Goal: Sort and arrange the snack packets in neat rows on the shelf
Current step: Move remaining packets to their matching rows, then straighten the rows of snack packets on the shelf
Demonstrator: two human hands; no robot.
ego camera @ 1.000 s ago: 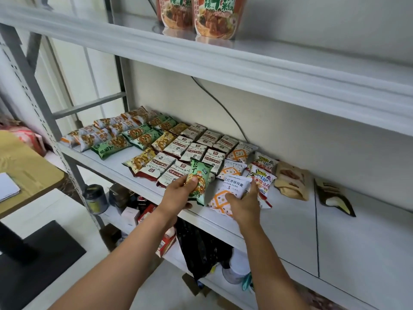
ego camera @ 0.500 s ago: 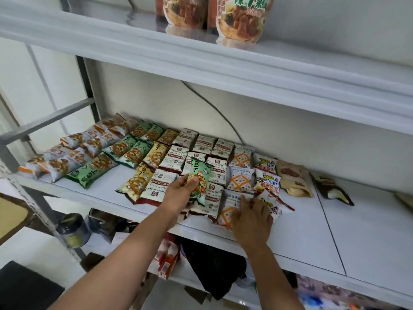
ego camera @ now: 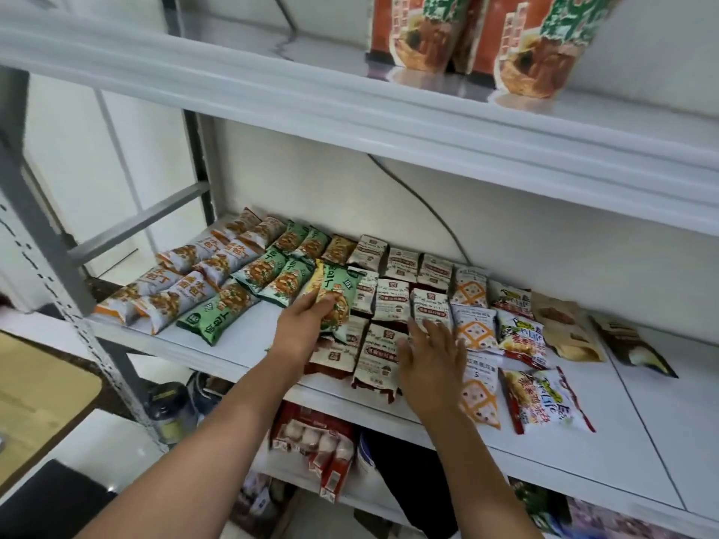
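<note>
Head view.

Checker: Held item?

Counter: One green snack packet (ego camera: 338,293), pinched between thumb and fingers of the left hand (ego camera: 305,328), raised just above the middle of the shelf (ego camera: 583,441), over the rows.

Checker: Right hand?

Counter: Right hand (ego camera: 430,367) is palm down with its fingers straight and spread, holding nothing, over the front red-and-white packets (ego camera: 391,301). It is blurred, so contact cannot be told.

Checker: Stock lying on that shelf, from the left?

Counter: White-and-orange packets (ego camera: 175,301), roughly seven, overlapping. Green packets lying flat (ego camera: 218,317), five. Red-and-white, at least eight, several partly under the hands. Orange-lattice packets (ego camera: 474,330), three in a column. Multicoloured packets (ego camera: 544,398), three. Brown pouch (ego camera: 564,336), one or two, hard to separate. Dark pouch (ego camera: 630,350), one, well apart at the right.

Checker: Other levels?

Counter: Upper shelf (ego camera: 272,87) holds two large orange pouches (ego camera: 537,52), upright, their tops cut off by the frame. The level below holds a red pack (ego camera: 315,441) and a black bag (ego camera: 408,484), both partly hidden by the forearms.
</note>
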